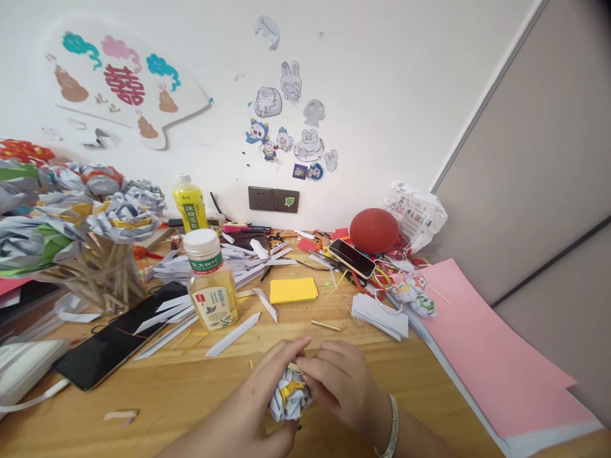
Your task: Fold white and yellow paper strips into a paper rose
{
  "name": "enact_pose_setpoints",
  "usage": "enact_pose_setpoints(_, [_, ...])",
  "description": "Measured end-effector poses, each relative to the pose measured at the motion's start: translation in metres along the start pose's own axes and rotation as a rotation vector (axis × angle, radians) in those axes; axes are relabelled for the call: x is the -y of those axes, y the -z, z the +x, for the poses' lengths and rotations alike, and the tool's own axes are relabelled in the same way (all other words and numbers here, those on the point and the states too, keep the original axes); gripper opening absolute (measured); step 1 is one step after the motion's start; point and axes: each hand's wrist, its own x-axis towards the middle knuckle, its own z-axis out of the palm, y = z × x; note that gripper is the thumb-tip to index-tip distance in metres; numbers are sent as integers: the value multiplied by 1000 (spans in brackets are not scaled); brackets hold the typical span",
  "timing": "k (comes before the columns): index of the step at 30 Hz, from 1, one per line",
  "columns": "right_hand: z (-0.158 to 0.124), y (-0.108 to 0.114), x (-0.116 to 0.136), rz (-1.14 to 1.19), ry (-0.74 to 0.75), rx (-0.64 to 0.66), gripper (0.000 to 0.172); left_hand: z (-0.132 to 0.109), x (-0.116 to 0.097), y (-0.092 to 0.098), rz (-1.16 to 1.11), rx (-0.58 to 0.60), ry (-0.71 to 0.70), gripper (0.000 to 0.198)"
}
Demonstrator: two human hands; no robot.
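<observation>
Low over the front of the wooden table, a folded paper flower (291,395) in white and yellow is held between both hands. My left hand (260,397) wraps round its left side, thumb below and fingers over the top. My right hand (341,381) is closed at the flower's upper right, its fingertips pinching near a small beige piece at the top edge. Whether that piece is a stick or paper I cannot tell. Just beyond the hands lie a short wooden stick (326,326) and a stack of yellow paper (293,290).
At left, a container (112,280) holds several paper flowers on sticks, near a black phone (119,337). A tea bottle (212,286) stands upright. Further right are white paper strips (379,316), another phone (352,257), a red balloon (374,230) and pink paper (491,343).
</observation>
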Motion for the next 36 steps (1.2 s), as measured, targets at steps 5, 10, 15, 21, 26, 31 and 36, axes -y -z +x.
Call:
enact_pose_setpoints(5, [1, -1, 2, 31, -78, -1, 17, -1, 0, -2, 5, -31, -29, 89])
enact_pose_setpoints(10, [0, -1, 2, 88, -126, -6, 16, 0, -2, -4, 14, -32, -52, 88])
enact_pose_setpoints(15, [-3, -2, 0, 53, -44, -29, 13, -1, -4, -2, 32, -16, -22, 87])
enact_pose_setpoints(21, [-1, 3, -1, -12, 50, 24, 15, -1, -3, -1, 38, -4, 3, 86])
enact_pose_setpoints(26, [4, 7, -2, -31, 95, 78, 22, -1, 0, -2, 24, -23, -1, 89])
enact_pose_setpoints(31, [4, 9, -5, -63, 82, 131, 23, 0, 1, -1, 7, -59, -5, 84])
enact_pose_setpoints(36, [4, 10, -5, 30, 36, 116, 23, 1, 2, 0, -26, -65, -7, 85])
